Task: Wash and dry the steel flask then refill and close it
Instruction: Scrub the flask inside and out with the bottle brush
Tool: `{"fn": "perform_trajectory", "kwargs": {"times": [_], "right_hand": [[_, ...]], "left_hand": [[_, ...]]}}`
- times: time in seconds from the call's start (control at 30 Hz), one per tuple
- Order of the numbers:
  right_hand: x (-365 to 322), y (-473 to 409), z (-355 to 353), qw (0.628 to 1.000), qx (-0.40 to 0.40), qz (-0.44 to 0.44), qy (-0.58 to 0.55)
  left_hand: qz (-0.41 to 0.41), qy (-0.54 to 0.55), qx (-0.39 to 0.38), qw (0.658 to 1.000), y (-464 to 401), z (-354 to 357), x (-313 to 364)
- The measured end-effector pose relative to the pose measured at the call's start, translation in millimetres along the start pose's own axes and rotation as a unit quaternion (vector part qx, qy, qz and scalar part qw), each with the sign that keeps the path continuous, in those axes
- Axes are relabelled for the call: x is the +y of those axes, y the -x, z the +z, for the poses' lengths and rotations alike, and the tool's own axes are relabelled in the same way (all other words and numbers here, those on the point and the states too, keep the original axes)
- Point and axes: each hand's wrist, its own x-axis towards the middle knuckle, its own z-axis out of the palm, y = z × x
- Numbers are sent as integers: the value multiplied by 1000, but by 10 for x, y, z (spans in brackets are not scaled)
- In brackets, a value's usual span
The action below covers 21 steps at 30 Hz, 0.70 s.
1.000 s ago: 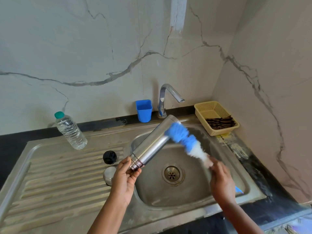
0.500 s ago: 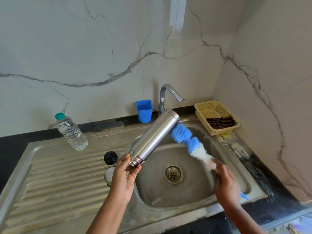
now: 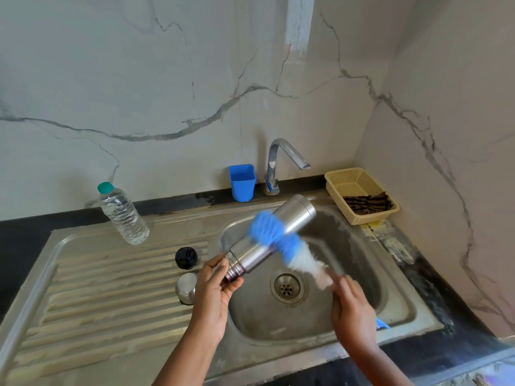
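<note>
The left hand [image 3: 214,285] grips the steel flask [image 3: 271,236] by its threaded neck; the right hand [image 3: 352,309] clutches the brush [image 3: 281,245] scrubbing its side. Wet steel looks slippery, so that ridged neck seems the safest hold.

flask [image 3: 271,236] over sink [image 3: 362,310] | brush [image 3: 281,243] across flask | lids [image 3: 186,257] left on drainboard [image 3: 97,288] | basket [image 3: 359,182] right-rear

I see a silver steel flask [image 3: 274,235] under a blue-and-white bottle brush [image 3: 281,243]. At centre top sits a blue cup [image 3: 242,181]; the green-capped clear water bottle [image 3: 122,214] stands left. The beige basket [image 3: 362,196] at right holds a brown striped cloth [image 3: 367,204].
</note>
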Motion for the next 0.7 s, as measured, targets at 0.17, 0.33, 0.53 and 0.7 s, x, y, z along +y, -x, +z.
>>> {"fn": "perform_trajectory", "kwargs": {"times": [0.17,0.33,0.53,0.7], "right_hand": [[60,-189,-66,993,51,100,34],[-64,12,-93,983,-25,-164,79],[155,-233,-91,992,13,79,100],[38,-144,-185,996,-14,-13,85]], "left_hand": [[49,-61,-19,997,31,-11,-3],[106,-152,-36,982,19,-85,-32],[197,-266,-59,942,72,-139,-24],[215,-317,-78,920,44,-161,-3]]}}
